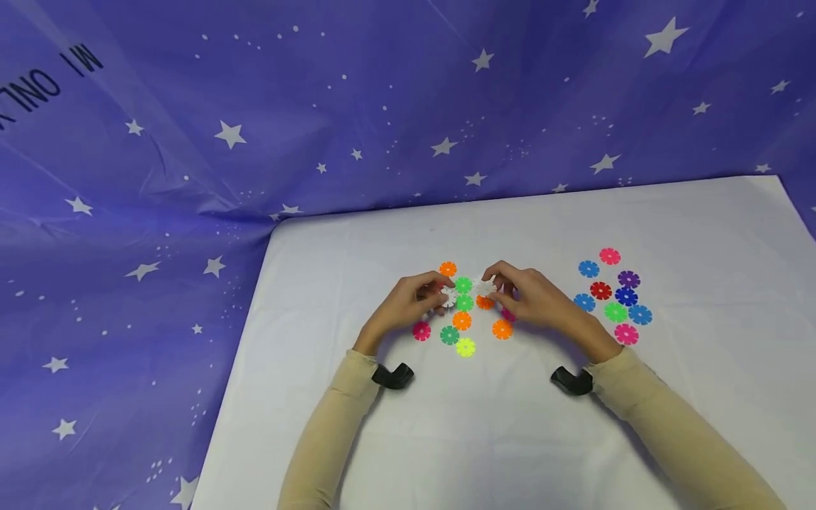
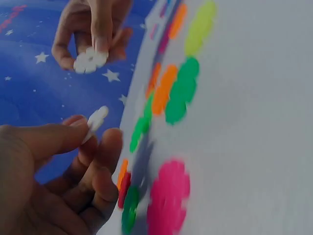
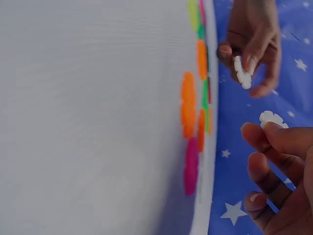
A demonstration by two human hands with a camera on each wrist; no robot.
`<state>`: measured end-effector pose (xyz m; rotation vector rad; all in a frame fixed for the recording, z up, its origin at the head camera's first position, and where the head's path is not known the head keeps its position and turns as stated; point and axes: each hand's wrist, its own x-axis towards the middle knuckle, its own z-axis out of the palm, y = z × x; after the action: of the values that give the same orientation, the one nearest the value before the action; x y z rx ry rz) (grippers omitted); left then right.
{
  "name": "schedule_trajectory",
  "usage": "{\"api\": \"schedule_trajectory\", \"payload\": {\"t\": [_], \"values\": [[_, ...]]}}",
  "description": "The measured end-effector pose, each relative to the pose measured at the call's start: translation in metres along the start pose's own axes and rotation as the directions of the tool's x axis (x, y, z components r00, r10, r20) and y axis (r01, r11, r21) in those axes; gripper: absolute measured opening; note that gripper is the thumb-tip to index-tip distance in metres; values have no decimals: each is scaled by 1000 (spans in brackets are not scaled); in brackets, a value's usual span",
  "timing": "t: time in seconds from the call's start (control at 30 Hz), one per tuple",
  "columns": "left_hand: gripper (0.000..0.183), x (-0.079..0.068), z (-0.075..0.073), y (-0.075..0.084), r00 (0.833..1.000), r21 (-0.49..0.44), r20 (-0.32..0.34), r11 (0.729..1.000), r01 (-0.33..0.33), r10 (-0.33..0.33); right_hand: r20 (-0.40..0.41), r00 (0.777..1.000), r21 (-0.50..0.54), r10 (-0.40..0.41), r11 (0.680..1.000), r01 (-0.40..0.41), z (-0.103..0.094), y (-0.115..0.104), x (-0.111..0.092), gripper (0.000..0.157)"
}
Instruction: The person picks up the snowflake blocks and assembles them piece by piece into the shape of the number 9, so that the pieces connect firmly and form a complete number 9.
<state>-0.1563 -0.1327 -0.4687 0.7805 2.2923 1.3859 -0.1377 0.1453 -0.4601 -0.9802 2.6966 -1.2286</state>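
My left hand (image 1: 414,301) pinches a white notched disc (image 1: 449,296) between thumb and fingers. Facing it, my right hand (image 1: 529,294) pinches a second white notched disc (image 1: 486,287) the same way. A small gap separates the two white discs. In the left wrist view, the left hand's disc (image 2: 97,119) is seen near edge-on, while the other disc (image 2: 90,60) shows its flower-like outline. Both hands hover over a loose group of coloured discs, among them a light green disc (image 1: 464,302), an orange disc (image 1: 462,321) and a yellow disc (image 1: 466,347). The hands partly hide some discs.
To the right lies another group of notched discs, with a red disc (image 1: 601,290), a purple disc (image 1: 628,279) and several blue ones. The white tablecloth (image 1: 459,439) meets a purple star-patterned cloth (image 1: 382,106) behind. Black curved pieces (image 1: 393,377) sit at both sleeve cuffs.
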Motion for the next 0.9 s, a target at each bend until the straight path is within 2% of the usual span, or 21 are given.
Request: {"api": "schedule_trajectory", "payload": {"t": [0.17, 0.37, 0.73, 0.9], "values": [[23, 3, 7, 2, 998, -175, -44, 984, 33, -41, -54, 998, 40, -16, 999, 18, 4, -1, 6, 29], [29, 5, 10, 7, 995, -307, -78, 951, 36, -63, -113, 993, 49, -29, 998, 34, 13, -3, 6, 28], [35, 5, 8, 9, 996, -343, -34, 937, 60, -76, -135, 989, 117, -59, 990, 75, 12, -3, 3, 33], [33, 5, 10, 9, 997, -364, -26, 930, 53, -67, -151, 985, 109, -83, 989, 100, 12, -6, 3, 33]]}}
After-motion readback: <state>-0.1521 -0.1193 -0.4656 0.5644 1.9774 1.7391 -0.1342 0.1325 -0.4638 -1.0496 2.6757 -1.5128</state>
